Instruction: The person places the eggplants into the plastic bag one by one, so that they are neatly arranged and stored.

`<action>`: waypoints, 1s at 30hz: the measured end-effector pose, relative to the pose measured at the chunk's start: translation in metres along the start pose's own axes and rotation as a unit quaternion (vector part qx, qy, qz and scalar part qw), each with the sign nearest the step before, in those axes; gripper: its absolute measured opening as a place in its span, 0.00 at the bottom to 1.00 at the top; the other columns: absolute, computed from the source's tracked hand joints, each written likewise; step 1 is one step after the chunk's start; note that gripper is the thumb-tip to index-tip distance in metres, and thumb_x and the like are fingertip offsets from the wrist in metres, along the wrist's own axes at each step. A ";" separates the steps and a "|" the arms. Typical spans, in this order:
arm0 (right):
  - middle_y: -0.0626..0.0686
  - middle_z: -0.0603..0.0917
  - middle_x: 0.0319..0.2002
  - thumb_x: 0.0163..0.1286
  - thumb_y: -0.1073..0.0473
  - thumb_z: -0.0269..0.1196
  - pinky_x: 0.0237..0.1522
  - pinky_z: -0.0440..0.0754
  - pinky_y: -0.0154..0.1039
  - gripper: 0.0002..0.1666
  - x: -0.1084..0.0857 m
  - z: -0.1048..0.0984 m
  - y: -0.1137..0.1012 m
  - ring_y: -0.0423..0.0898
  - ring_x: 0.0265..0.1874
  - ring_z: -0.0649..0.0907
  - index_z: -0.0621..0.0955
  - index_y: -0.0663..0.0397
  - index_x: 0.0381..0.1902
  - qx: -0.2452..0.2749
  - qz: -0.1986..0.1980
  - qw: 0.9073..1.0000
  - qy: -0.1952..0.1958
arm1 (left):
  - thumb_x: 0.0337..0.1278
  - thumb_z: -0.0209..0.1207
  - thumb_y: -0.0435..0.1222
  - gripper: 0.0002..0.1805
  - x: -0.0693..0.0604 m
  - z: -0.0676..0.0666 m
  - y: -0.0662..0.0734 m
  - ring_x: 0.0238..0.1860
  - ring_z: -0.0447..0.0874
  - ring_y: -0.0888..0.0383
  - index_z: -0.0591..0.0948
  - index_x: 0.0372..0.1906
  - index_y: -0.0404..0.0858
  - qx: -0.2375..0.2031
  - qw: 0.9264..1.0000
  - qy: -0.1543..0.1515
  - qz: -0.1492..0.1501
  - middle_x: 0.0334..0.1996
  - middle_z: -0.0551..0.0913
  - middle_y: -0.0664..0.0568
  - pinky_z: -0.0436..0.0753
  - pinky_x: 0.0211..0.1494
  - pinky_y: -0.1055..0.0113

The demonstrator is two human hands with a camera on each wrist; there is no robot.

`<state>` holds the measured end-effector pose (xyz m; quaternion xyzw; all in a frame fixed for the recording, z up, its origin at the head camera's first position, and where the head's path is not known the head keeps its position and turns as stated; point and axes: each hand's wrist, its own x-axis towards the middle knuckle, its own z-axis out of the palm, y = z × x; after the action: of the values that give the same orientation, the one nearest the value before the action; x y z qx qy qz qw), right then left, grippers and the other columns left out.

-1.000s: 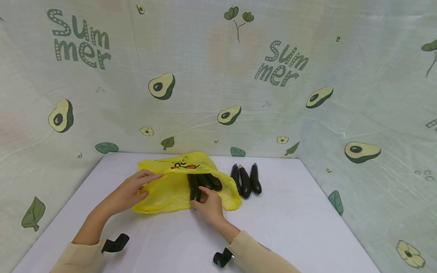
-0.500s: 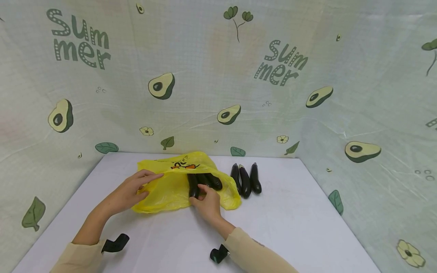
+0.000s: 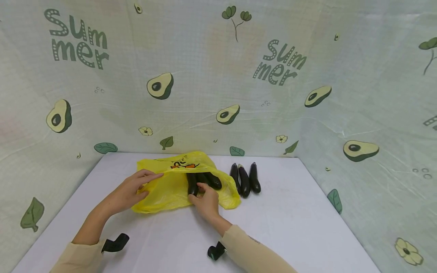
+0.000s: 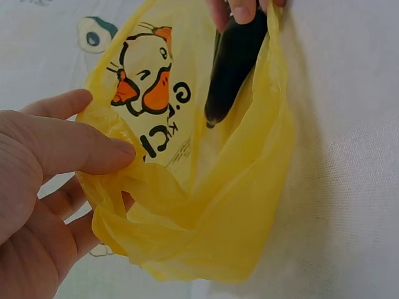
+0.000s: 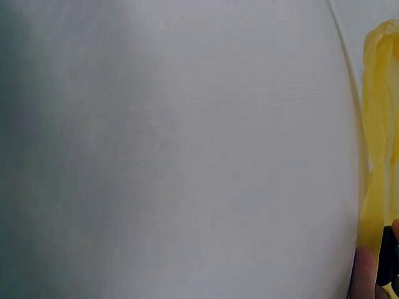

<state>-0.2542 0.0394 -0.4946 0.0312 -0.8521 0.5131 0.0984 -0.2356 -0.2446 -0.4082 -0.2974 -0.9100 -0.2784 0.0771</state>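
Holding a dark eggplant [image 3: 192,183] inside the yellow bag [image 3: 164,193]

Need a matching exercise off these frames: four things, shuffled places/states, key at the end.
Things
1. Yellow plastic bag
2. Bare left hand
3. Three loose, glossy, near-black eggplants
4. Bare right hand

Places/states
A. Holds the bag's left side, no eggplant
B. Grips an elongated eggplant at the bag's mouth
C. Bears an orange-billed cartoon print
D. Lie right of the bag, head view

Pairs: 1-C, 2-A, 3-D, 4-B
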 end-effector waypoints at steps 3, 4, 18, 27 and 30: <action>0.54 0.88 0.45 0.60 0.60 0.78 0.33 0.80 0.30 0.31 0.002 0.001 0.000 0.35 0.27 0.79 0.85 0.60 0.62 0.007 0.008 1.000 0.002 | 0.58 0.70 0.20 0.39 -0.001 0.000 0.000 0.46 0.76 0.58 0.77 0.75 0.41 -0.006 1.000 0.005 0.008 0.61 0.79 0.49 0.81 0.43 0.67; 0.54 0.88 0.44 0.60 0.60 0.78 0.32 0.80 0.30 0.31 0.002 0.002 0.000 0.35 0.27 0.79 0.85 0.60 0.61 0.007 0.009 1.000 0.005 | 0.58 0.70 0.20 0.39 -0.001 0.000 0.000 0.46 0.76 0.58 0.77 0.75 0.41 -0.008 1.000 0.005 0.009 0.61 0.79 0.49 0.81 0.43 0.67; 0.51 0.89 0.42 0.61 0.56 0.79 0.40 0.81 0.36 0.29 0.007 0.008 -0.001 0.43 0.40 0.83 0.87 0.56 0.60 -0.025 0.013 0.999 0.029 | 0.59 0.70 0.21 0.38 0.000 -0.001 -0.001 0.47 0.76 0.58 0.77 0.75 0.42 -0.009 1.000 -0.001 0.002 0.61 0.79 0.49 0.81 0.43 0.67; 0.49 0.88 0.42 0.62 0.54 0.78 0.47 0.84 0.43 0.28 0.010 0.010 -0.001 0.44 0.42 0.84 0.87 0.54 0.60 -0.030 0.027 0.999 0.033 | 0.59 0.70 0.20 0.39 0.000 0.000 -0.001 0.46 0.76 0.58 0.77 0.75 0.42 -0.001 1.000 -0.003 -0.008 0.61 0.79 0.49 0.82 0.45 0.67; 0.49 0.88 0.41 0.63 0.54 0.78 0.48 0.84 0.43 0.28 0.011 0.010 -0.001 0.44 0.42 0.84 0.86 0.54 0.60 -0.030 0.031 0.999 0.031 | 0.59 0.70 0.20 0.39 0.001 -0.001 0.000 0.46 0.76 0.57 0.77 0.75 0.42 0.000 1.000 -0.005 -0.009 0.61 0.79 0.49 0.82 0.45 0.67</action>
<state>-0.2656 0.0309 -0.4957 -0.0137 -0.8640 0.4912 0.1094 -0.2364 -0.2451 -0.4076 -0.2909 -0.9128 -0.2778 0.0699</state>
